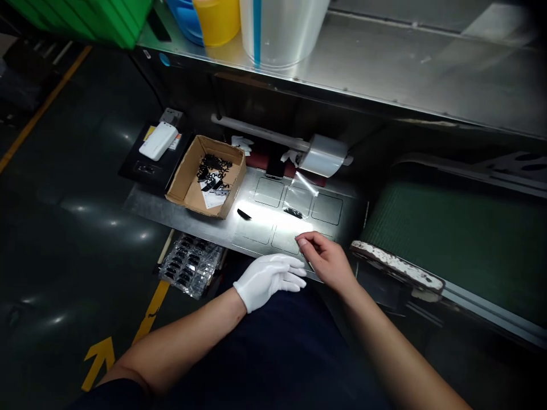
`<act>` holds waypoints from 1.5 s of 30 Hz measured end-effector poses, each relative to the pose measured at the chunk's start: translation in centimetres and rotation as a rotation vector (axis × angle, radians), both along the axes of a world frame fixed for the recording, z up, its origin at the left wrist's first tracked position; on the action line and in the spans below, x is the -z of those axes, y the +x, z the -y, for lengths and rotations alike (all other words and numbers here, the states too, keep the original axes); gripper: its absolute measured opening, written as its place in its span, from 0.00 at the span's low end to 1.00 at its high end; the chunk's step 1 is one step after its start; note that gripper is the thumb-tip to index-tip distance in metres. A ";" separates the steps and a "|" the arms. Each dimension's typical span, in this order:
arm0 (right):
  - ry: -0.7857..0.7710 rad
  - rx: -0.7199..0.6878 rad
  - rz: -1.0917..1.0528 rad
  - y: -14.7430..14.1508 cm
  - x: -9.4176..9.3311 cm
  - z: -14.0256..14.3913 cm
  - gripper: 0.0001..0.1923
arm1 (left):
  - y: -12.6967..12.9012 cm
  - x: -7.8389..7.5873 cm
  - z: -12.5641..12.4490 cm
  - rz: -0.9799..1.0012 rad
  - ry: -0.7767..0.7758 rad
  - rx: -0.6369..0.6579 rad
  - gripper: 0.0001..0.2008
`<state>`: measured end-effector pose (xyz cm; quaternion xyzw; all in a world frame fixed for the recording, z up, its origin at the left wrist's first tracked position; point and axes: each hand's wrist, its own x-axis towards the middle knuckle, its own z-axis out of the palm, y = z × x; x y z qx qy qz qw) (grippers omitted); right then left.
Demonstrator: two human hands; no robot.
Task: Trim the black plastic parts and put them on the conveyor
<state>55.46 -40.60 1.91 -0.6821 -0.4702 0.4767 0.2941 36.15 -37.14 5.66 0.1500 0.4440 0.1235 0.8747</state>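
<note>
Film sheet [294, 213]: flat on the lit metal plate [192, 213], just ahead of both hands.
Right hand [327, 259]: bare, fingertips pinched at the sheet's near edge; what it grips, cannot tell.
Left hand [267, 279]: white-gloved, loosely open, resting empty at the plate's edge.
Cardboard box [188, 182]: left, holding black parts.

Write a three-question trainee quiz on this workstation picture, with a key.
1. True or false: the left hand wears a white glove.
2. What holds the heap of small black parts? A) the cardboard box B) a yellow bucket C) a glass jar
3. Fill in: the bare right hand rests at the near edge of the metal ____.

Key: 1 true; 2 A; 3 plate.
</note>
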 end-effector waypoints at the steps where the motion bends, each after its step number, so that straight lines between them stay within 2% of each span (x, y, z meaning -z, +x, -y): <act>1: -0.019 -0.038 0.009 -0.3 1.1 -0.4 0.17 | -0.5 -0.2 -0.4 -0.002 0.030 0.001 0.13; 4: -0.079 -0.155 0.060 -1.8 4.7 -2.2 0.14 | -2.5 -0.3 -1.6 -0.034 0.110 -0.005 0.13; 7: -0.114 -0.245 0.155 -3.6 8.1 -5.2 0.11 | -4.8 0.0 -2.5 -0.125 0.159 -0.042 0.13; 11: -0.084 -0.344 0.279 -6.6 11.1 -11.0 0.18 | -7.4 0.5 -2.6 -0.257 0.185 -0.101 0.13; 16: -0.021 -0.412 0.426 -10.5 12.9 -18.8 0.25 | -10.3 0.3 -1.9 -0.377 0.188 -0.162 0.14; 19: 0.006 -0.430 0.507 -12.2 13.9 -21.9 0.31 | -12.1 0.1 -1.7 -0.426 0.169 -0.184 0.16; 23: 0.021 -0.457 0.581 -13.4 15.0 -22.9 0.37 | -14.0 0.1 -1.9 -0.477 0.144 -0.217 0.16; 28: 0.016 -0.461 0.612 -13.9 15.0 -22.5 0.29 | -14.6 0.2 -2.6 -0.475 0.131 -0.218 0.16; 31: 0.021 -0.461 0.592 -13.7 14.0 -22.6 0.28 | -14.7 0.2 -3.0 -0.458 0.141 -0.200 0.16; 34: 0.039 -0.468 0.536 -12.9 11.4 -21.8 0.31 | -14.5 0.1 -3.5 -0.452 0.156 -0.191 0.17; 36: 0.066 -0.484 0.476 -11.9 8.4 -20.2 0.35 | -14.0 0.0 -4.3 -0.432 0.160 -0.202 0.20; 40: 0.166 -0.548 0.337 -9.6 0.1 -15.0 0.41 | -11.3 -0.6 -7.0 -0.195 0.147 -0.257 0.26; 43: 0.283 -0.563 0.285 -7.9 -5.3 -11.4 0.41 | -8.4 -1.3 -8.3 0.010 0.179 -0.236 0.21; 45: 0.326 -0.523 0.284 -6.7 -7.6 -9.7 0.41 | -6.7 -1.8 -8.4 0.070 0.199 -0.197 0.17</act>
